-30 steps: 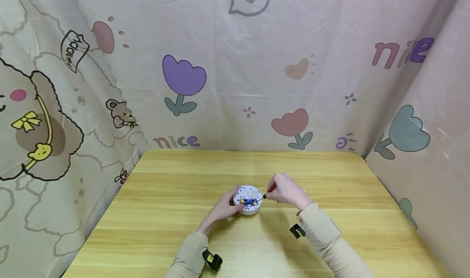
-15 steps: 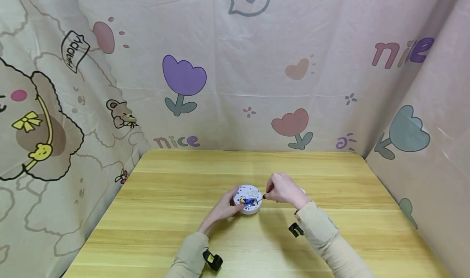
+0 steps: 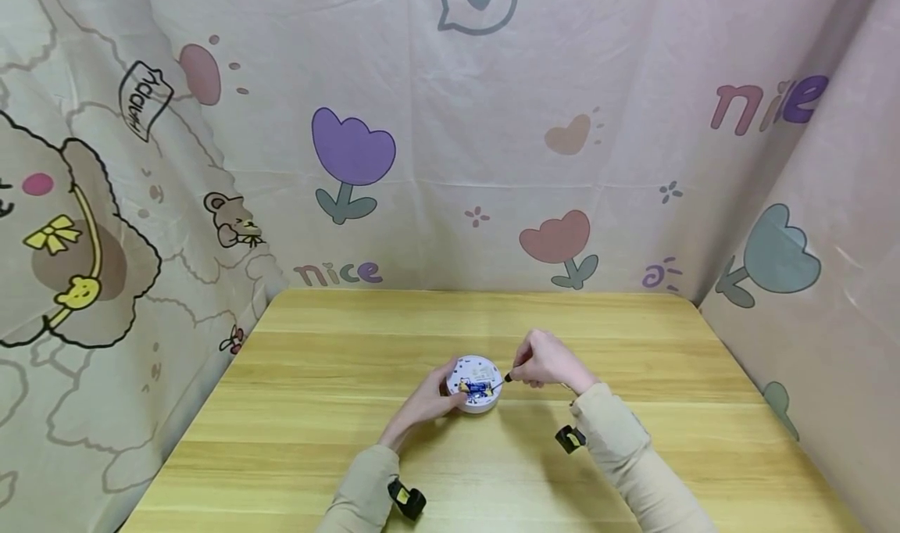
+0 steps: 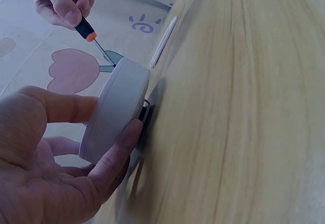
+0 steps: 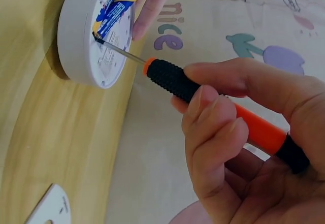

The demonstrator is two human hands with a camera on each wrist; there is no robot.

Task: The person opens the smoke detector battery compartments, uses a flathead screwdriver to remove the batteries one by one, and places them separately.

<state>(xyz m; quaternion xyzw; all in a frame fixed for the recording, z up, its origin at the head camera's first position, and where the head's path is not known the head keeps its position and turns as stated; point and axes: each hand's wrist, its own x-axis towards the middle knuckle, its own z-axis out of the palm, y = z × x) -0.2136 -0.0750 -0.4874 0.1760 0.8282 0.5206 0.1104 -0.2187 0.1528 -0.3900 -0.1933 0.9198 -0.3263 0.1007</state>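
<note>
A round white battery device [image 3: 473,373], its back facing up, is tilted over the wooden table. My left hand [image 3: 426,396] grips its left side, thumb on the back and fingers underneath. In its back, a blue-and-yellow battery [image 5: 118,11] lies at an angle over another blue one, partly hidden by a left finger. My right hand [image 5: 238,132] holds a screwdriver [image 5: 170,79] with a black-and-orange handle, fingers curled round it. The screwdriver's metal tip [image 5: 97,37] is in the device's back, right at the near end of the batteries.
A flat white cover [image 5: 52,207] lies on the table [image 3: 337,439] to the right of the device, mostly hidden by the right hand in the head view. Printed curtains [image 3: 450,126] hang behind the table and along both sides. Black wrist cameras [image 3: 408,499] sit at both sleeves.
The right hand has turned slightly and its wrist has shifted a little to the right, with the screwdriver tip staying at the batteries. The left hand keeps its hold on the device.
</note>
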